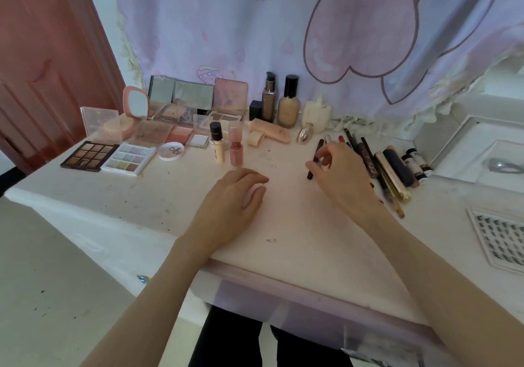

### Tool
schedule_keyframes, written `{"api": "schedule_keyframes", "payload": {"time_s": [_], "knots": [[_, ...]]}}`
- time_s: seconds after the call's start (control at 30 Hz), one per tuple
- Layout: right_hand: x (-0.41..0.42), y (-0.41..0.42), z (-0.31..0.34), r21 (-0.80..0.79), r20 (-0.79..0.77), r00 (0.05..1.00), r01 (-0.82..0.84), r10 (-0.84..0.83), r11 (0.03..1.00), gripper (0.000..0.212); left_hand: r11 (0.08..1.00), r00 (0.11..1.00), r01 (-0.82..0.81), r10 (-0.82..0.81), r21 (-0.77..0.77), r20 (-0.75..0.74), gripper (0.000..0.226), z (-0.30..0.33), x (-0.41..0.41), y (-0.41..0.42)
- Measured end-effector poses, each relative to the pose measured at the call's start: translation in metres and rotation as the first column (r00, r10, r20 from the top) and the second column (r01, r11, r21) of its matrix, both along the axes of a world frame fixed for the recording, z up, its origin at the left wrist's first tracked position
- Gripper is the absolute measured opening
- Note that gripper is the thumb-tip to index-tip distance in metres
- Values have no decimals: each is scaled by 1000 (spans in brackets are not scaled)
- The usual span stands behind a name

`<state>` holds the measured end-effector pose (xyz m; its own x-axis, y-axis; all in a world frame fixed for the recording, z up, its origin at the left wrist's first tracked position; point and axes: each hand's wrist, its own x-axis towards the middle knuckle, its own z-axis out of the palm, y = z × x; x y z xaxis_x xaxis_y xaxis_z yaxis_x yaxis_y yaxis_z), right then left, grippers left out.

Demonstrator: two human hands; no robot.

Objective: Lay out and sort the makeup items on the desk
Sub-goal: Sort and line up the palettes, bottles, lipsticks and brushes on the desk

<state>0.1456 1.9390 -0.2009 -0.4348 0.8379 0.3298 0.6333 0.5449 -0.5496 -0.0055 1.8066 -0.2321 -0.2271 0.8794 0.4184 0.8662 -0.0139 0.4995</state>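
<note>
A person's two bare arms reach over a pale, smudged counter (158, 196) set against a wall hung with a lilac cloth (226, 26) printed with pink hearts. The left hand (235, 196) lies palm down near the middle of the counter, fingers loosely curled, holding nothing. The right hand (337, 171) is farther back and to the right, its thumb and fingers pinching a thin dark pencil (314, 160) that slants toward the wall. Just right of that hand, a row of pencils and tubes (394, 168) lies side by side. At back left sit open palettes: a brown one (89, 155), a pastel one (129, 158), and mirrored compacts (181, 97) behind them. A small white lid (171, 151) lies beside the pastel palette. Two small bottles, one cream (217, 145) and one pink (236, 147), stand near centre. Taller foundation bottles (287, 103) stand at the wall. A lash tray (502, 236) lies at far right.
</note>
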Motion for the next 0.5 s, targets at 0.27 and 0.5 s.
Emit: {"api": "schedule_keyframes", "payload": {"time_s": [0.27, 0.5], "knots": [[20, 1, -12, 94, 346, 930, 95, -122, 991, 31, 980, 970, 26, -72, -197, -233, 42, -13, 30, 37], [34, 2, -6, -25, -14, 993, 119, -119, 993, 14, 990, 997, 56, -62, -128, -46, 48, -9, 29, 31]]}}
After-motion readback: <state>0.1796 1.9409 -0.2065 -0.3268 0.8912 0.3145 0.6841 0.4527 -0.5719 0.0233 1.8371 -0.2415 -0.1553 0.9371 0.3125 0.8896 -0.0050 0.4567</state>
